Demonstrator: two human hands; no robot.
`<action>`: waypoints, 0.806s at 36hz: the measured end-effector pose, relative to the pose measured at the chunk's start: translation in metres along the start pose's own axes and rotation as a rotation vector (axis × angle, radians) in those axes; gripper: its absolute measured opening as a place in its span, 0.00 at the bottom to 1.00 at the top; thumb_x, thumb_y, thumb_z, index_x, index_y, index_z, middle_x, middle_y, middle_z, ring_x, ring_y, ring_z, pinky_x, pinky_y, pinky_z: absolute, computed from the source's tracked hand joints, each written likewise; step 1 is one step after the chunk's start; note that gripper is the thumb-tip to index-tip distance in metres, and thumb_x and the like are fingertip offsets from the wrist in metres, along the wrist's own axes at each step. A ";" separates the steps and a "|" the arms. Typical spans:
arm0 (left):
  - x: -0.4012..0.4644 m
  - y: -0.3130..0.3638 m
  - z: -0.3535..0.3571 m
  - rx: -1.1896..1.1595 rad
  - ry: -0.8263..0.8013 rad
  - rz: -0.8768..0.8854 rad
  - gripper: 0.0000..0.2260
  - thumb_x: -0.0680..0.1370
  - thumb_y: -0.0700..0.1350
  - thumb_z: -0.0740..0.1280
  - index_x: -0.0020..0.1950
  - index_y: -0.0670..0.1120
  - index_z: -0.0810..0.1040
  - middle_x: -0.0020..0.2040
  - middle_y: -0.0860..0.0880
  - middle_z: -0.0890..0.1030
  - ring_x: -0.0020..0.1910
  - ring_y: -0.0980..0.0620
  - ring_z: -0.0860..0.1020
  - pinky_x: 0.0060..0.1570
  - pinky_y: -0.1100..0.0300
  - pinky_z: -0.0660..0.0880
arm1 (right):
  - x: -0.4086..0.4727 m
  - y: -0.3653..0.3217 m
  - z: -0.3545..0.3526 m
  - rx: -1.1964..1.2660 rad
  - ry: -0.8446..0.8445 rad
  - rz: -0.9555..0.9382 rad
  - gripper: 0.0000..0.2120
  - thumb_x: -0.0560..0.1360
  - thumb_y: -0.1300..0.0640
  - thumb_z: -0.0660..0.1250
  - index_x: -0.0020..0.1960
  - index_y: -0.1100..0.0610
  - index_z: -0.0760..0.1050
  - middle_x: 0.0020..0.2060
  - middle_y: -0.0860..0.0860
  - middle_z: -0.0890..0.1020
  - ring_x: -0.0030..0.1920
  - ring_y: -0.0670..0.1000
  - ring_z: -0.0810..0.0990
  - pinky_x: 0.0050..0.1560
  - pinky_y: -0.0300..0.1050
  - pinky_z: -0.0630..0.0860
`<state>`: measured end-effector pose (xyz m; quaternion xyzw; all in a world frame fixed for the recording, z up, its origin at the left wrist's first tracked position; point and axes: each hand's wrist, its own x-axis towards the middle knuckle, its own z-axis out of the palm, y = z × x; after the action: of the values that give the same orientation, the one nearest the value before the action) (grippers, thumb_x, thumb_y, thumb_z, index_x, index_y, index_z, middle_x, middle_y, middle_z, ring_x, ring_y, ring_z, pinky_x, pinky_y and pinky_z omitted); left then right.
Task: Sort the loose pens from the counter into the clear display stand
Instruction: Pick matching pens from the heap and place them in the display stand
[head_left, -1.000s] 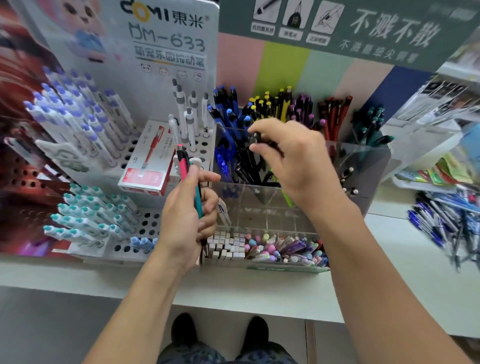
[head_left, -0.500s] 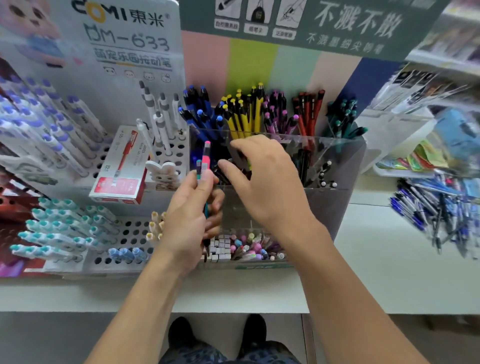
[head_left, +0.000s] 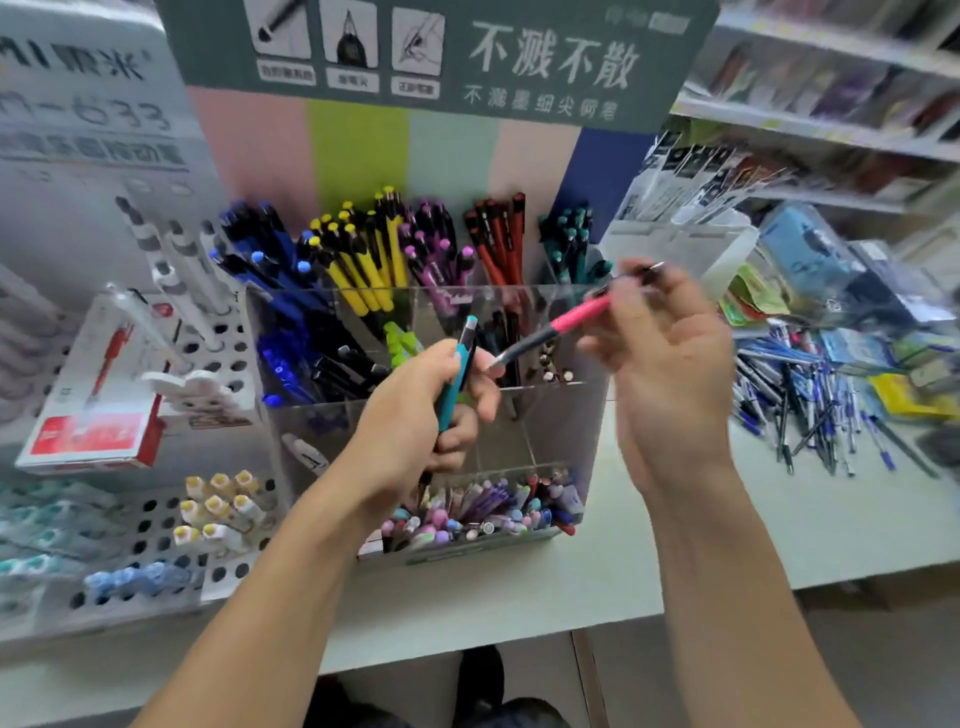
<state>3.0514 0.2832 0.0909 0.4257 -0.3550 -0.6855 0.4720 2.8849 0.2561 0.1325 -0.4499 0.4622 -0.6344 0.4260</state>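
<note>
The clear display stand (head_left: 550, 426) sits on the counter, its back row holding blue, yellow, purple, red and teal pens in separate compartments. My left hand (head_left: 410, 415) grips a teal pen (head_left: 453, 379) upright in front of the stand. My right hand (head_left: 670, 364) pinches a pink pen (head_left: 566, 322) that slants down to the left, its tip close to my left fingers. A pile of loose pens (head_left: 810, 400), mostly blue, lies on the counter to the right.
A white perforated rack (head_left: 208, 525) with capped pens and a red pen box (head_left: 98, 384) stands at the left. A low tray of pastel pens (head_left: 483, 514) sits at the stand's front. Packaged goods and shelves fill the right side.
My right hand took the pink pen out of my left hand and drew it up to the right. My left hand keeps only the teal pen. The view swung right.
</note>
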 end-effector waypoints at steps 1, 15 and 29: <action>0.002 0.000 0.001 -0.026 0.003 0.027 0.15 0.84 0.42 0.50 0.49 0.43 0.75 0.34 0.47 0.75 0.24 0.54 0.60 0.20 0.67 0.56 | 0.007 -0.007 -0.005 -0.013 0.092 -0.142 0.07 0.82 0.65 0.65 0.58 0.58 0.75 0.41 0.50 0.82 0.40 0.49 0.82 0.41 0.43 0.79; 0.010 0.005 0.024 0.017 0.167 0.227 0.10 0.86 0.42 0.57 0.59 0.46 0.77 0.41 0.50 0.80 0.31 0.56 0.69 0.27 0.64 0.66 | 0.049 -0.037 -0.016 -0.117 0.069 -0.407 0.09 0.79 0.66 0.68 0.59 0.59 0.75 0.33 0.47 0.82 0.31 0.48 0.79 0.31 0.44 0.77; -0.001 0.005 0.018 0.349 0.148 0.358 0.12 0.79 0.54 0.63 0.48 0.51 0.84 0.33 0.50 0.72 0.30 0.53 0.67 0.30 0.58 0.63 | 0.019 0.000 0.009 -0.284 -0.250 0.010 0.13 0.74 0.51 0.76 0.56 0.53 0.80 0.39 0.50 0.84 0.38 0.50 0.82 0.32 0.43 0.77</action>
<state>3.0371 0.2842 0.1024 0.4801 -0.5022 -0.4864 0.5299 2.8895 0.2356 0.1377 -0.5786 0.4926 -0.5000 0.4154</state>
